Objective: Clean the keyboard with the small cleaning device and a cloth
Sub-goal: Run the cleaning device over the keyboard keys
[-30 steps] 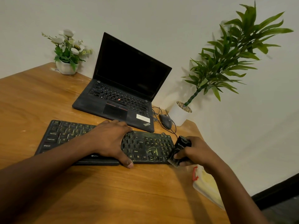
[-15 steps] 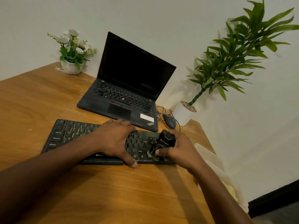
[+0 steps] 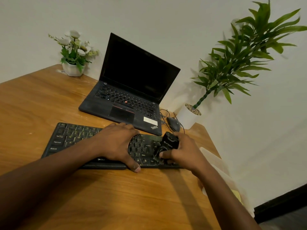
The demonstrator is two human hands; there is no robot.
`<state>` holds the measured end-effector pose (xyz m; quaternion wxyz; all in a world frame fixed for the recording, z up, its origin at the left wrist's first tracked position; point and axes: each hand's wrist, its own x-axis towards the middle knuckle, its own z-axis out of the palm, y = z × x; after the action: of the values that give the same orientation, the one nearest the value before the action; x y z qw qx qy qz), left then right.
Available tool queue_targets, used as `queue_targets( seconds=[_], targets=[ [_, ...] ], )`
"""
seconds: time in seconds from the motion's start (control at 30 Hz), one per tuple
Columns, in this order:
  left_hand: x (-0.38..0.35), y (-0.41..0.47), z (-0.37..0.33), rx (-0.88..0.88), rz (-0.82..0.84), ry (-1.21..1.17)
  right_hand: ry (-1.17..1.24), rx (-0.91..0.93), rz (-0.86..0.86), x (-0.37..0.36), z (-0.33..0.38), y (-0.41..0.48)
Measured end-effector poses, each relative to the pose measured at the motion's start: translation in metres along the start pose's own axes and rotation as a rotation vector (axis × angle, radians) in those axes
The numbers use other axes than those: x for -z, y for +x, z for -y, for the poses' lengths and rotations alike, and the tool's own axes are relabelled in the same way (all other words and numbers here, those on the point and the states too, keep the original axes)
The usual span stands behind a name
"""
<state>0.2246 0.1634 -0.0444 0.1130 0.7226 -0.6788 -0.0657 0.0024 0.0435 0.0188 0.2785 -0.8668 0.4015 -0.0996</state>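
A black keyboard [image 3: 73, 138] lies flat on the wooden table [image 3: 116, 196] in front of me. My left hand [image 3: 116, 143] rests on its middle with fingers spread, thumb over the front edge. My right hand [image 3: 184, 151] grips a small black cleaning device [image 3: 169, 142] and holds it down on the keys at the keyboard's right end. A pale cloth [image 3: 221, 171] lies at the table's right edge, partly hidden behind my right forearm.
An open black laptop [image 3: 131, 90] stands just behind the keyboard. A wired mouse [image 3: 173, 124] and a white pot with a tall green plant [image 3: 188, 116] sit at the back right. A small white flower pot [image 3: 72, 69] stands at the back left.
My right hand has brought the device from beside the keyboard's right end onto its keys, moving left. My left hand has stayed on the keyboard.
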Motion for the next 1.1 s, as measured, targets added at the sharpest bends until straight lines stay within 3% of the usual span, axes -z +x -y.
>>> queue_targets(
  seconds=[0.1,0.2,0.43,0.67,0.83,0.97,1.1],
  targets=[
    [-0.001,0.000,0.000,0.000,0.003,-0.008,-0.225,-0.007,-0.129,0.008,-0.007,0.007],
    [-0.001,0.000,0.001,0.007,0.006,-0.011,-0.241,-0.007,-0.203,0.006,-0.007,0.011],
    [-0.001,0.001,0.001,0.001,0.006,-0.015,-0.107,0.038,-0.051,-0.005,0.006,0.009],
    [-0.001,0.000,0.002,-0.005,0.007,-0.017,-0.314,-0.029,-0.207,0.008,-0.003,0.010],
    [0.000,0.000,0.002,-0.013,0.002,-0.014,-0.253,-0.016,-0.068,0.006,0.002,0.003],
    [-0.001,0.000,0.002,-0.004,0.005,-0.017,-0.222,-0.132,0.031,0.019,0.002,0.002],
    [0.000,-0.001,0.002,-0.002,0.002,-0.015,-0.363,-0.097,-0.064,0.012,0.006,0.007]
  ],
)
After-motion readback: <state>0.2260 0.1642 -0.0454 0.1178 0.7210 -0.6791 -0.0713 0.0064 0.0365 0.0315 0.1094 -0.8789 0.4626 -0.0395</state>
